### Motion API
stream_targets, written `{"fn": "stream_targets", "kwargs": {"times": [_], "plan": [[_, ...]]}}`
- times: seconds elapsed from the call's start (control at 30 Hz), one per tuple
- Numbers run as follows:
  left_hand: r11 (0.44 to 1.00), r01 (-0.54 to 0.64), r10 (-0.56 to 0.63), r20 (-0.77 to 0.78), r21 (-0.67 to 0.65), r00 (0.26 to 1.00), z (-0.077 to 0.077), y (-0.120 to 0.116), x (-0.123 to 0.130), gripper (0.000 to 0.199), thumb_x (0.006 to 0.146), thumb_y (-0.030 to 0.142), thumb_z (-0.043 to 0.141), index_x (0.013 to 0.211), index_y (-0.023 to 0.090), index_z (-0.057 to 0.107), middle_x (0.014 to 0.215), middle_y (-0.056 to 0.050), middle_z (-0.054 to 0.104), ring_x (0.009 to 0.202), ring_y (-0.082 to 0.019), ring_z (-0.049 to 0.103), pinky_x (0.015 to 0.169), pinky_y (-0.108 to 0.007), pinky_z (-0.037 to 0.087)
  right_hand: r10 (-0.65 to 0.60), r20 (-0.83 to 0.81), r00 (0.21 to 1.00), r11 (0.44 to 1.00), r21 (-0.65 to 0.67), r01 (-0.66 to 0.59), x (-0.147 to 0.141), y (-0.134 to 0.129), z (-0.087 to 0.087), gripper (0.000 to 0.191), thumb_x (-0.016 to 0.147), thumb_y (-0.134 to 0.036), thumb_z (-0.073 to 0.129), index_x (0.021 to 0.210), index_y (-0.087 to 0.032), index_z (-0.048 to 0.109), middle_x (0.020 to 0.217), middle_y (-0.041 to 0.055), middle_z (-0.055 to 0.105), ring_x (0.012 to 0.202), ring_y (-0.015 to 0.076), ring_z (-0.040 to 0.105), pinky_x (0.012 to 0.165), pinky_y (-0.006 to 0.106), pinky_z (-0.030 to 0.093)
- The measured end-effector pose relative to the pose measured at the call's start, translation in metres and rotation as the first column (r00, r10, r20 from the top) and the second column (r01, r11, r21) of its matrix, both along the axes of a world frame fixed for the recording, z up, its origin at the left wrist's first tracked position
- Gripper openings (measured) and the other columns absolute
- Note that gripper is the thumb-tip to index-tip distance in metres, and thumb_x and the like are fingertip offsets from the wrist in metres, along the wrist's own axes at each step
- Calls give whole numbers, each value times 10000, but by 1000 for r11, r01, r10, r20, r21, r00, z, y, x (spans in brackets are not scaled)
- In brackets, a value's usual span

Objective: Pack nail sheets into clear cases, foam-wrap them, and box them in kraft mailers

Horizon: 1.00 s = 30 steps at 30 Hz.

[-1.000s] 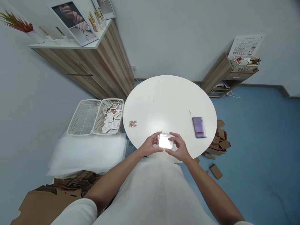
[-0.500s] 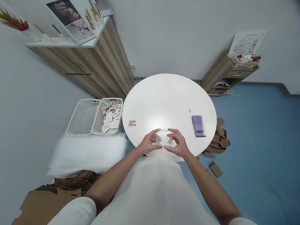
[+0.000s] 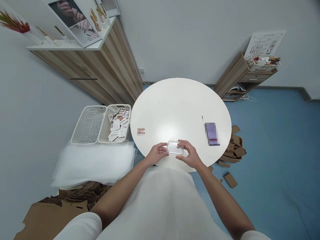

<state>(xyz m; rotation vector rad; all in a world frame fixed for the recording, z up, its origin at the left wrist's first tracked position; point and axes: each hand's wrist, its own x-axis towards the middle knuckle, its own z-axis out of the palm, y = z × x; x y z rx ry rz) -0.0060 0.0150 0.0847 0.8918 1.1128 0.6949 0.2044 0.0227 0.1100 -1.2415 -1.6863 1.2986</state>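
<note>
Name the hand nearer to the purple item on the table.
Right. The right hand, holding the clear case, is to the left of the purple item; the left hand is farther left, at the case's opposite edge.

The right hand partly hides the case. Pixels blur the purple thing. The top edge cuts the frames, the left edge the plume; print on the poster is too small to read.
</note>
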Motion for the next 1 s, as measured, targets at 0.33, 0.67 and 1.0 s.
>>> {"fn": "stream_targets", "kwargs": {"times": [0.33,0.67,1.0], "plan": [[998,40,-40,-6,39,999,1,1,-4,499,637,298,705,1080,150,529,809,-44,632,707,-126,608,728,-299,462,-157,-38,987,960,-241,143,-2,19,0,297,795,-412,468,1014,-236,565,965,31,594,754,161,630,745,343,463],[995,37,-34,-29,98,999,-1,0,-4,439,648,289,692,1046,165,553,865,-26,567,629,-75,574,644,-238,443,-399,-198,895,847,-455,277,-12,22,-10,410,715,-435,574,1056,-211,539,722,-20,549,596,112,571,695,340,469],[993,-39,43,-33,108,999,-4,-1,-1,488,650,266,685,1097,184,508,864,-21,570,637,-78,580,672,-254,448,-438,-184,880,828,-465,314,-14,14,-9,458,717,-453,551,1118,-237,503,965,34,555,729,128,582,743,348,466]]}}
